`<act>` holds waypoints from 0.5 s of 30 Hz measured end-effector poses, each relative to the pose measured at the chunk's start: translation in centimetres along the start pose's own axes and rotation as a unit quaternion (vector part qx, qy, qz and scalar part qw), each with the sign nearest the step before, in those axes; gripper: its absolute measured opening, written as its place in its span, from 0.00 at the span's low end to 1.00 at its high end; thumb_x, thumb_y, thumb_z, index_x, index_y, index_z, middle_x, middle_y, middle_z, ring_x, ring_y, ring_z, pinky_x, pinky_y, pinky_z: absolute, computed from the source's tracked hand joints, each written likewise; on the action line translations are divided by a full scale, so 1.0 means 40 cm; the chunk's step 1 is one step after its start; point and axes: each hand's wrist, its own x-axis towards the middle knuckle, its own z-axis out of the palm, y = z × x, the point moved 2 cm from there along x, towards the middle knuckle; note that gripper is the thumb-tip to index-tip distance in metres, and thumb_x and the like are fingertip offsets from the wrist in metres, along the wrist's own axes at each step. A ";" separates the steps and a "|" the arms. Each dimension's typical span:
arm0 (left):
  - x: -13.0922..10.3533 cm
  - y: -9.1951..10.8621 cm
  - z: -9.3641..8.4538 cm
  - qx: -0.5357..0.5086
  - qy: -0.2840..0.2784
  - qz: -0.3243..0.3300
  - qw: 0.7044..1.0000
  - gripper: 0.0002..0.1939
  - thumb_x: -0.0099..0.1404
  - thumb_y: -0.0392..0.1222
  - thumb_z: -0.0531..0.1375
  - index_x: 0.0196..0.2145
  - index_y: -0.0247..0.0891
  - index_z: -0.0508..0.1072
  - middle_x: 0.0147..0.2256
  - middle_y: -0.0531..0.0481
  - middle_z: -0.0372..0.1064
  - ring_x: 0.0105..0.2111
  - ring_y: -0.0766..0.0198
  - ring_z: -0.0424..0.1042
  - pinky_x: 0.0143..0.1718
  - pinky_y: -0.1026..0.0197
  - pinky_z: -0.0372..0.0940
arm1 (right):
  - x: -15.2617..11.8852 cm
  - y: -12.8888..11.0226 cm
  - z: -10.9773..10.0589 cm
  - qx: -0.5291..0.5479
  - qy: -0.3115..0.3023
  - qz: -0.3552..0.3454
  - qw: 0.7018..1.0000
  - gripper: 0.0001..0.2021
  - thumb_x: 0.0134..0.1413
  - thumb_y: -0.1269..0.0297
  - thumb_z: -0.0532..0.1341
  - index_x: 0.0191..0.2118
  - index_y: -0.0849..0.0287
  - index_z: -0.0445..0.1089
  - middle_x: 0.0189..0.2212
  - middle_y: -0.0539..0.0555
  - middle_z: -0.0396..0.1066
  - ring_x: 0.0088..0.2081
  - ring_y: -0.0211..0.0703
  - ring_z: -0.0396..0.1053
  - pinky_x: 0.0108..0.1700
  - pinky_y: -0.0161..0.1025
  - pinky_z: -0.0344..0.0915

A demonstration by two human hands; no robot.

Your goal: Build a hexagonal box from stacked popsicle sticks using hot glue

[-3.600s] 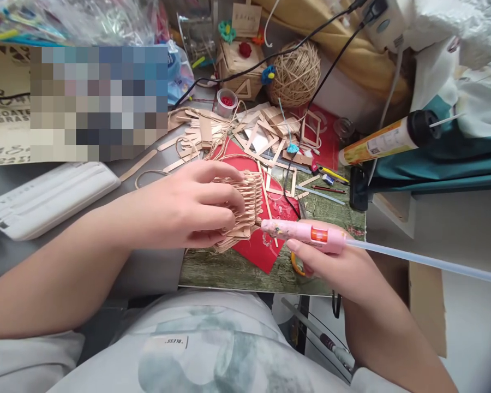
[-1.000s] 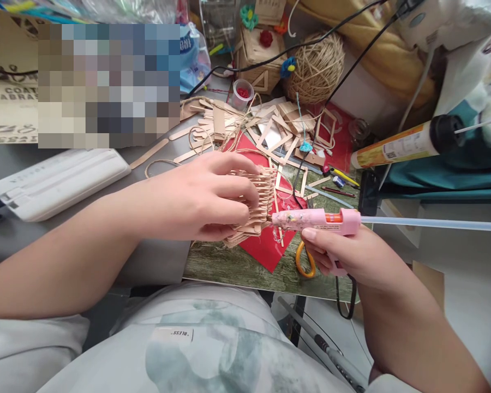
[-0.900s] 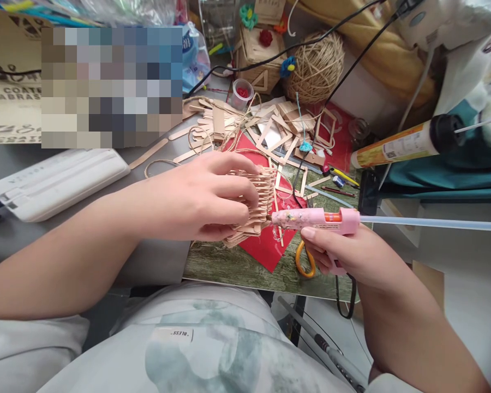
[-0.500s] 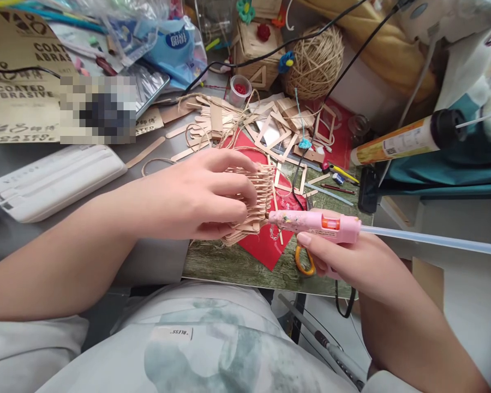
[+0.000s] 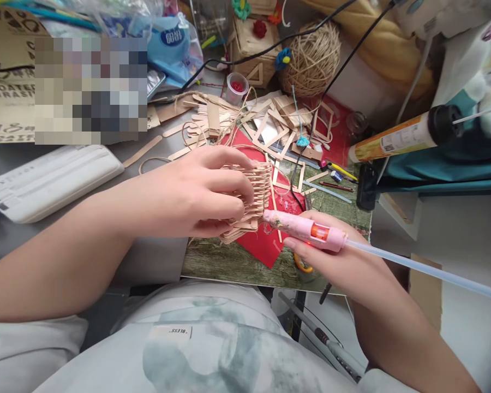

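Note:
My left hand is curled over a small basket of woven twine and wooden sticks, gripping its left side and hiding that part. In my right hand is a pink hot glue gun, with a long clear glue stick running out of its back end. The gun's nozzle points left and meets the lower right edge of the basket, though the exact contact is too small to see. Beneath the basket lies a red sheet of paper. Orange-handled scissors lie partly behind my right hand.
Craft sticks are piled behind the basket, with stick frames to their right. A ball of twine and a wooden box stand at the back. A white power bank-like block lies left. A black cord crosses overhead.
The glue gun has tilted, its back end dropping and its nozzle moving slightly left to the basket's edge. My left hand keeps its hold on the basket.

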 end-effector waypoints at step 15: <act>-0.010 -0.006 0.007 -0.004 0.001 -0.019 1.000 0.05 0.73 0.47 0.63 0.37 0.47 0.77 0.48 0.53 0.76 0.65 0.51 0.70 0.68 0.42 0.70 | 0.009 0.019 0.009 0.107 -0.023 -0.028 0.994 0.22 0.70 0.52 0.63 0.65 0.51 0.76 0.28 0.52 0.77 0.32 0.46 0.76 0.36 0.40 0.72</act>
